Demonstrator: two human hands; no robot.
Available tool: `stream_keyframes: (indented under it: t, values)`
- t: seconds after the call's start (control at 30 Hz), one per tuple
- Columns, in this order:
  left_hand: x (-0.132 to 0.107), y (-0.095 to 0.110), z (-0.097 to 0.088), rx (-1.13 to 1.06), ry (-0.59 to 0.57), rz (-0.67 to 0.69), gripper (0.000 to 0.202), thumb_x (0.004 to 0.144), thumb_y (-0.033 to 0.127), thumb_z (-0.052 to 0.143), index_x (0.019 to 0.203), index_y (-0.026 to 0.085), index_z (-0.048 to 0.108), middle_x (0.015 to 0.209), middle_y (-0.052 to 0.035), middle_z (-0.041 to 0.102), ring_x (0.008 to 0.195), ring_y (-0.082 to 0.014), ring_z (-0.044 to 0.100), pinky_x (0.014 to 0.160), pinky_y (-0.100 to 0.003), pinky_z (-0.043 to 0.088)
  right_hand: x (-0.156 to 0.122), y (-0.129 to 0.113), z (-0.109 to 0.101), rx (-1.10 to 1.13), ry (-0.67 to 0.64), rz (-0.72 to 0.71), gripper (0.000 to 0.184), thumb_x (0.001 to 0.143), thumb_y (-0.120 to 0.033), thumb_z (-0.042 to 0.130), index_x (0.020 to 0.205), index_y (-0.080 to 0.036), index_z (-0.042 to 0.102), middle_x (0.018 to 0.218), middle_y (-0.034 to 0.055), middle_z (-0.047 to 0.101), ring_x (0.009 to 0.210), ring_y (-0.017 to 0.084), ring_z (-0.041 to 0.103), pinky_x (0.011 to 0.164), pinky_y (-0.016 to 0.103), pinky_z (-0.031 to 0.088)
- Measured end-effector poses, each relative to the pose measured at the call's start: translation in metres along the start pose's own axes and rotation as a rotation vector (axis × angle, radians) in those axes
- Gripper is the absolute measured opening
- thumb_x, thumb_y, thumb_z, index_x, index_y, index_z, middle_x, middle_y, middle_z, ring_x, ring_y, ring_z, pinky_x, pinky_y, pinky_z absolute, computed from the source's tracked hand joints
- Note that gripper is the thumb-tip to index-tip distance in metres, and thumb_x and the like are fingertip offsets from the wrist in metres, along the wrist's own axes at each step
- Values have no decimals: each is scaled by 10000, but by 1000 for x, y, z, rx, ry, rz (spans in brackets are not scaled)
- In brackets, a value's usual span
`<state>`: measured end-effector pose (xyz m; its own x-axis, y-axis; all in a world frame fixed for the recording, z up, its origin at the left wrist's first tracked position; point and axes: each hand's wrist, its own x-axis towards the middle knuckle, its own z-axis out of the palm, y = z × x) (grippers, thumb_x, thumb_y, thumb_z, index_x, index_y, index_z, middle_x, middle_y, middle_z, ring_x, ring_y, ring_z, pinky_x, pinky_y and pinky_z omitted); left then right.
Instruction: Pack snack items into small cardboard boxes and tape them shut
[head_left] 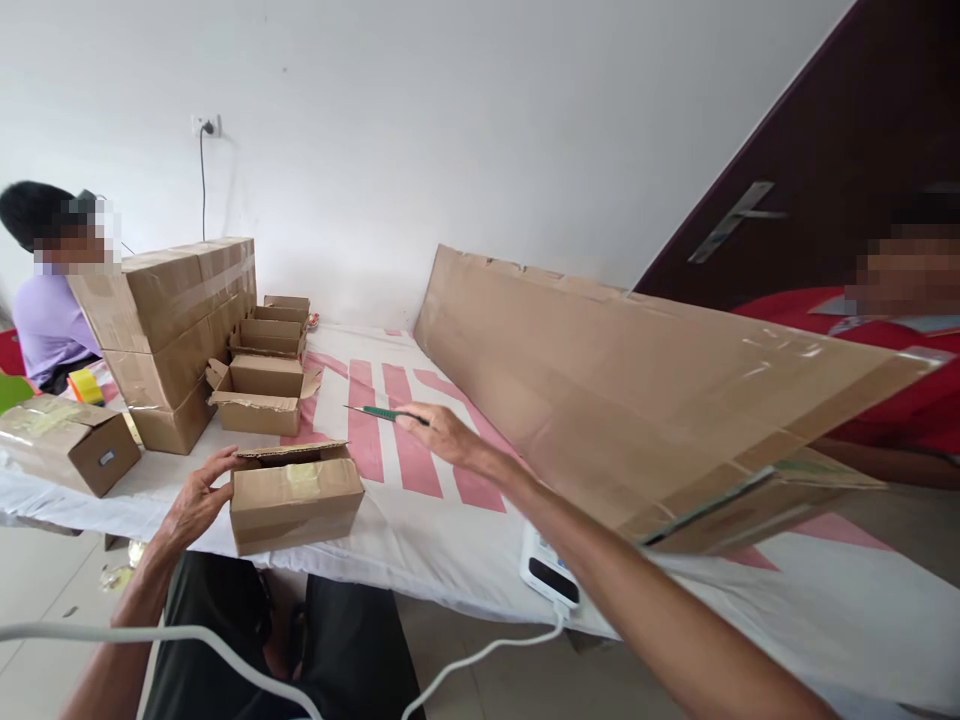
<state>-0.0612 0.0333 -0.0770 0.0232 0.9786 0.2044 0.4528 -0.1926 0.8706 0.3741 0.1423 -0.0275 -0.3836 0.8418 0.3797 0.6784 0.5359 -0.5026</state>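
Note:
A small cardboard box (300, 497) with tape on its side sits at the table's near edge, its top flap partly raised. My left hand (196, 500) holds the upper left corner of this box, fingers on the flap and thumb against the side. Farther right, over the table, my right hand (436, 432) is closed around a slim green-and-black tool (381, 412). The tool's thin pointed tip faces left, apart from the box. What kind of tool it is I cannot make out. Just behind the held box stands an open cardboard box (259, 415).
More open boxes (268, 338) line up behind, beside a stack of closed cartons (169, 310). A taped box (67, 440) and yellow tape roll (86, 387) lie left. A large carton (637, 390) leans rightward; a white device (547, 570) trails a cable. Two people sit nearby.

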Motion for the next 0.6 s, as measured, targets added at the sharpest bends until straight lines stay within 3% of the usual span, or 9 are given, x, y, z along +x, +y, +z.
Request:
stream_keyframes:
  t: [0.07,0.17,0.27,0.33,0.43,0.53,0.6]
  values:
    - [1,2,-2,-18,-29,16,550,836,647,740,1203,253,852,1631,-150,601,1597,-432,442,1111,-500,596,-23,26,44,-13,6,144,318,1033,-434,494,1047,-217,726,855,23,708,776,204,635,693,304,473]
    - [1,2,-9,-38,-74,27,699,832,766,733,1316,269,816,1655,-140,581,1592,-451,442,1126,-512,591,-54,57,104,-108,24,211,263,1030,-369,486,1058,-209,693,993,76,724,940,242,677,825,344,517]
    - [1,1,-18,-58,-144,1,883,783,817,777,1488,290,710,1715,-140,512,1590,-486,431,1120,-539,593,-72,75,140,-197,50,272,240,1032,-326,479,1073,-228,694,1056,94,725,1041,267,677,918,378,525]
    - [0,1,-22,-46,-207,-16,1054,718,817,841,1606,307,591,1757,-152,446,1587,-508,425,1122,-567,586,-77,81,149,-233,58,275,236,1020,-313,500,1105,-233,705,1082,100,726,1077,283,668,970,408,526]
    - [1,2,-24,23,-293,1,1346,611,818,916,1737,329,364,1811,-173,328,1606,-516,386,1166,-605,539,-73,78,146,-223,87,241,259,1004,-322,543,1170,-236,722,1120,117,726,1114,314,658,1028,470,530]
    - [1,6,-24,114,-342,-7,1491,573,815,937,1780,347,197,1852,-173,198,1634,-512,332,1202,-622,497,-56,53,132,-61,176,154,355,1054,-428,533,1306,-242,701,1239,142,714,1227,334,643,1090,519,531]
    - [2,9,-24,159,-357,-21,1503,579,816,933,1784,355,160,1859,-168,168,1640,-512,314,1202,-626,495,-42,26,120,89,193,48,503,1061,-537,552,1456,-235,629,1426,161,655,1362,334,600,1151,524,520]
